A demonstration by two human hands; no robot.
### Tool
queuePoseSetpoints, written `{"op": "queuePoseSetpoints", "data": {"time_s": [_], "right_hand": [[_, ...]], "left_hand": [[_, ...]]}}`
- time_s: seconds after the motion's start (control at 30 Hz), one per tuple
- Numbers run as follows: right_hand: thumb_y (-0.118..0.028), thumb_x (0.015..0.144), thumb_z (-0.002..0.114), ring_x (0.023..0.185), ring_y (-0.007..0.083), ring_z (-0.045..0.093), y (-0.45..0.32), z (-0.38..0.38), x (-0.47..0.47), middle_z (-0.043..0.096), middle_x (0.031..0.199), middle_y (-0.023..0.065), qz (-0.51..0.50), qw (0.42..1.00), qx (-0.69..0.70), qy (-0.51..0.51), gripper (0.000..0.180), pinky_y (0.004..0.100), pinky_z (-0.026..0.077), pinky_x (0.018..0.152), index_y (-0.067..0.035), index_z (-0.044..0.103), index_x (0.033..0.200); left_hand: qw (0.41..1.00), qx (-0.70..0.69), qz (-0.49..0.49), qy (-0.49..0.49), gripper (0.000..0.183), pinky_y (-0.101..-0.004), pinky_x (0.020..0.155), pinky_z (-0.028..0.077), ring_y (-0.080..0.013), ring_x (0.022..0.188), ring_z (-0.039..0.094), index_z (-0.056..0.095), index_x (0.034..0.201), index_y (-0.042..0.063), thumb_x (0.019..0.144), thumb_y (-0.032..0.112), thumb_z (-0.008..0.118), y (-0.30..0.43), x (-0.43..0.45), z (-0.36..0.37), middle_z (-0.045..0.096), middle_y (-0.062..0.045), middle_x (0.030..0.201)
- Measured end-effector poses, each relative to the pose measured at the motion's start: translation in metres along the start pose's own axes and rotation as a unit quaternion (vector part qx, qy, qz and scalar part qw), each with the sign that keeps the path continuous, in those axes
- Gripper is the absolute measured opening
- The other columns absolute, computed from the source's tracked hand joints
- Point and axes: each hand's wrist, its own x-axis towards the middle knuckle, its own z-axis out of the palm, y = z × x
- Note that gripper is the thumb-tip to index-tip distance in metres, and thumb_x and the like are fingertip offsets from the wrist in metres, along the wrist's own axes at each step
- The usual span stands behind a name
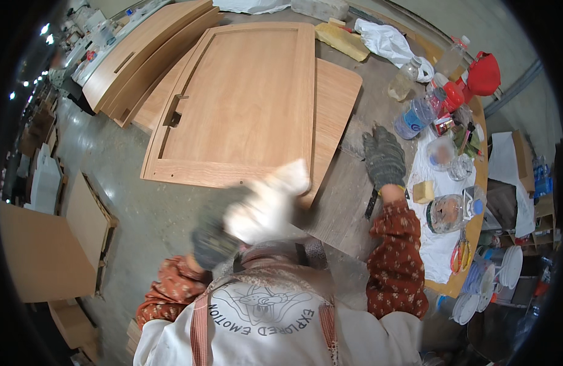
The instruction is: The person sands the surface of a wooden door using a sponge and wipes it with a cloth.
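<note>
My left hand [212, 228], in a dark grey work glove, grips a white cloth [267, 201]. Both are blurred, and the cloth's upper end overlaps the near edge of a framed wooden door panel [235, 100]. That panel lies flat with a slot and a square cutout along its left side. Under it, a second wooden panel [338, 100] sticks out to the right. My right hand [384, 158], also gloved, rests flat on the grey-brown tabletop [341, 215], fingers stretched out. Beside its wrist lies a narrow black strip [372, 203].
Curved wooden panels [148, 55] are stacked at upper left. Along the right stand plastic bottles [418, 114], a large jug [450, 212], a yellow sponge block [422, 191] and scissors [461, 256]. A red cap [484, 73] sits behind. Cardboard [43, 251] is at left.
</note>
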Motion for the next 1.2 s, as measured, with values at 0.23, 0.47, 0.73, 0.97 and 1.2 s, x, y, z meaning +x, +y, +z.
{"op": "queuePoseSetpoints", "data": {"time_s": [0.23, 0.47, 0.73, 0.97, 1.2], "right_hand": [[-0.047, 0.083, 0.058, 0.118, 0.0413, 0.051, -0.035, 0.01, 0.027, 0.055, 0.125, 0.0263, 0.112, 0.983, -0.037, -0.14, 0.065, 0.0466, 0.04, 0.102, -0.009, 0.047, 0.134], [-0.045, 0.078, 0.066, 0.117, 0.0401, 0.051, -0.038, -0.008, -0.006, 0.052, 0.126, 0.0264, 0.08, 0.979, -0.049, -0.179, 0.069, 0.0459, 0.042, 0.099, 0.001, 0.049, 0.126], [-0.025, 0.074, 0.071, 0.113, 0.0384, 0.053, -0.028, -0.039, -0.046, 0.053, 0.127, 0.0185, -0.181, 0.982, 0.008, -0.048, 0.058, 0.0439, 0.043, 0.097, -0.009, 0.054, 0.127], [-0.02, 0.073, 0.07, 0.118, 0.0374, 0.05, -0.089, -0.063, -0.071, 0.047, 0.134, 0.0244, -0.405, 0.905, 0.045, -0.122, 0.052, 0.0468, 0.042, 0.098, -0.015, 0.059, 0.123], [-0.022, 0.077, 0.063, 0.12, 0.0381, 0.048, -0.096, -0.057, -0.051, 0.041, 0.139, 0.0247, -0.493, 0.862, 0.026, -0.117, 0.044, 0.0472, 0.039, 0.099, -0.015, 0.063, 0.12]], "left_hand": [[0.962, 0.124, 0.093, 0.226, 0.054, -0.0371, 0.091, 0.049, -0.027, 0.109, 0.061, 0.053, 0.127, 0.003, 0.078, 0.015, 0.071, -0.036, 0.08, -0.046, 0.061, -0.014, 0.121], [0.934, 0.32, 0.072, 0.137, 0.051, -0.0379, 0.097, 0.045, -0.0289, 0.114, 0.059, 0.053, 0.126, 0.001, 0.08, 0.012, 0.071, -0.063, 0.082, -0.037, 0.06, -0.018, 0.122], [0.931, 0.334, 0.053, 0.138, 0.052, -0.0386, 0.097, 0.045, -0.0319, 0.112, 0.06, 0.054, 0.127, 0.001, 0.08, 0.015, 0.071, -0.054, 0.084, -0.035, 0.06, -0.02, 0.121], [0.931, 0.334, 0.038, 0.141, 0.05, -0.0386, 0.097, 0.045, -0.0317, 0.111, 0.06, 0.054, 0.126, 0.001, 0.081, 0.015, 0.069, -0.059, 0.082, -0.033, 0.061, -0.019, 0.119], [0.934, 0.327, 0.01, 0.143, 0.049, -0.0389, 0.094, 0.047, -0.0321, 0.108, 0.062, 0.054, 0.126, 0.002, 0.081, 0.015, 0.068, -0.05, 0.085, -0.032, 0.062, -0.02, 0.116]]}}
